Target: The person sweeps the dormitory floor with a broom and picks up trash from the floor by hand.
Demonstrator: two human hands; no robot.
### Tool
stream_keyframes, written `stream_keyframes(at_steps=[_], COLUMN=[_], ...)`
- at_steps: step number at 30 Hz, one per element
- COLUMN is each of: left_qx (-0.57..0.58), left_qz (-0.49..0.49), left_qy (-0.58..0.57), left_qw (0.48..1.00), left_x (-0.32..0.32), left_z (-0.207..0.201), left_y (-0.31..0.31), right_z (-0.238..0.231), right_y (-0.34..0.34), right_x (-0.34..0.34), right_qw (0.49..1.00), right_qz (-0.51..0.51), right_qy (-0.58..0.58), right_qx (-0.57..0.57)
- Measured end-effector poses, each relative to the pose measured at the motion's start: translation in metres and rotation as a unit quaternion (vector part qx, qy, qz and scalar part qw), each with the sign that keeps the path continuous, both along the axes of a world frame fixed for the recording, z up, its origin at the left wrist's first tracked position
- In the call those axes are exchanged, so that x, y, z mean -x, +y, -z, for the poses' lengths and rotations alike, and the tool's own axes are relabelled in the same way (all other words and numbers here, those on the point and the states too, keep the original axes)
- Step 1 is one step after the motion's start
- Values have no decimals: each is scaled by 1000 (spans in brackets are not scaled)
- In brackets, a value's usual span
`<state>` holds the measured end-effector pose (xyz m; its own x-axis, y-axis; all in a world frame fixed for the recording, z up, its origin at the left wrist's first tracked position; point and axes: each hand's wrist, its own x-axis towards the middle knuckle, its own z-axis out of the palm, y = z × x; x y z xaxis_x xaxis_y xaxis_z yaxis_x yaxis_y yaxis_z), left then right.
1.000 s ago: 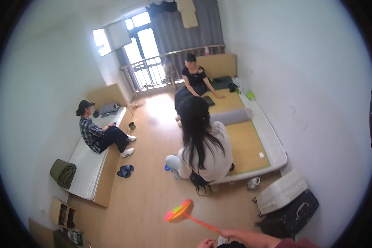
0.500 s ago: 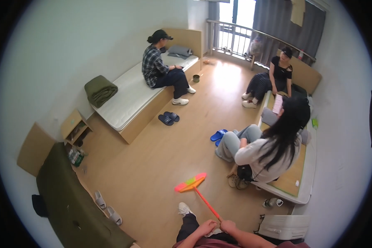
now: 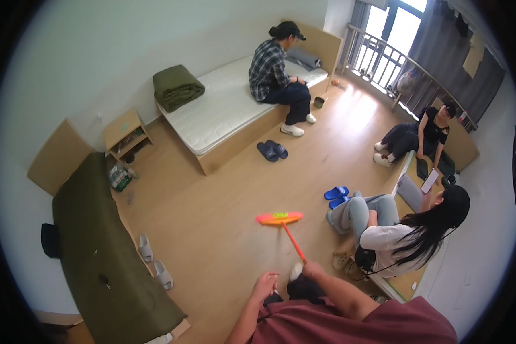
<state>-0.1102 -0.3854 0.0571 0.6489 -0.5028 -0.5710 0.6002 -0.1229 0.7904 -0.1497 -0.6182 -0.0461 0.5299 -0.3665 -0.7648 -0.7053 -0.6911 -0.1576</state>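
In the head view, the right hand (image 3: 313, 270) grips the thin orange-red handle (image 3: 293, 241) whose wide pink-and-orange head (image 3: 279, 218) (yellow-green patch on top) is over the pale wooden floor (image 3: 212, 229), left of the mat-topped bed's (image 3: 402, 285) long edge, while the left hand (image 3: 264, 286) curls loosely, contents unclear

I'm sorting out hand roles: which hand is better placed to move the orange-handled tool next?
Likely the right hand: it grips the orange handle, with the wide head out ahead of it. The left hand is off the handle, so it would need to reach across first.
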Motion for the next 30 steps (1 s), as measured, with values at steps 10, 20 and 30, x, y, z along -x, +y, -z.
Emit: stream_keyframes(at_steps=[10,20,30], left_qx=[-8,-42,-191], left_qz=[-39,81,42], left_qy=[124,106,-13], left_qw=[991,990,981], left_x=[-115,-316,-478], left_z=[41,28,0], left_y=[-11,-100,-166], right_z=[2,33,3], right_y=[6,-8,-45], right_x=[-183,-390,-529], right_qw=[995,988,887], right_qz=[-89,-29,274], right_qy=[-30,-72,-101], right_qx=[-21,-135,-359])
